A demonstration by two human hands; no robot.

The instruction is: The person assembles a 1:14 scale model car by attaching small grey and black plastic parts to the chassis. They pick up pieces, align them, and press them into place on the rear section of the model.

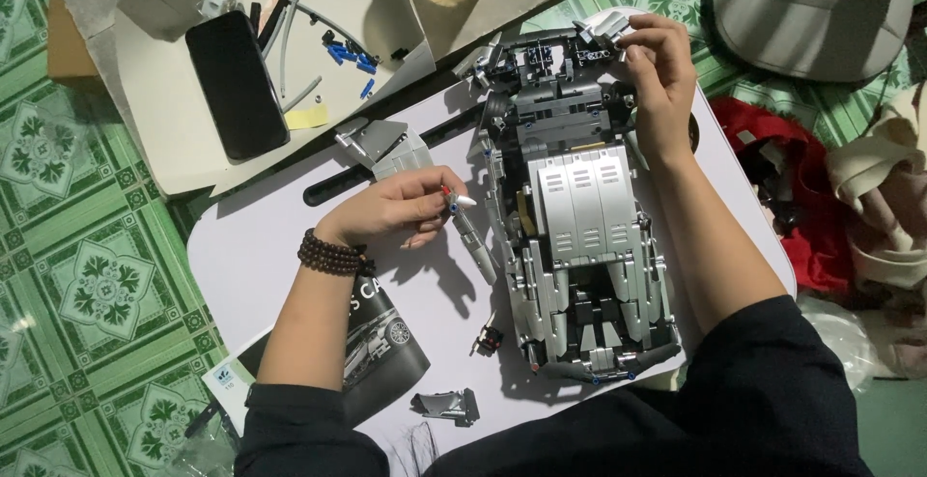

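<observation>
A grey and black toy-brick car model [579, 236] lies lengthwise on a small white table [251, 255]. My left hand [401, 209], with a dark bead bracelet on its wrist, pinches a small red, blue and white pin-like piece [454, 201] just left of the model's side. My right hand [661, 76] rests on the model's far end, fingers closed around a grey panel part there. A loose grey panel assembly [386, 147] lies beyond my left hand.
A dark instruction booklet [381, 347] lies under my left forearm, with a small grey part [449, 405] and a black part [490, 340] nearby. A cardboard box lid [174, 163] holds a black phone [237, 81], blue pins and grey rods. Red cloth [772, 168] lies right.
</observation>
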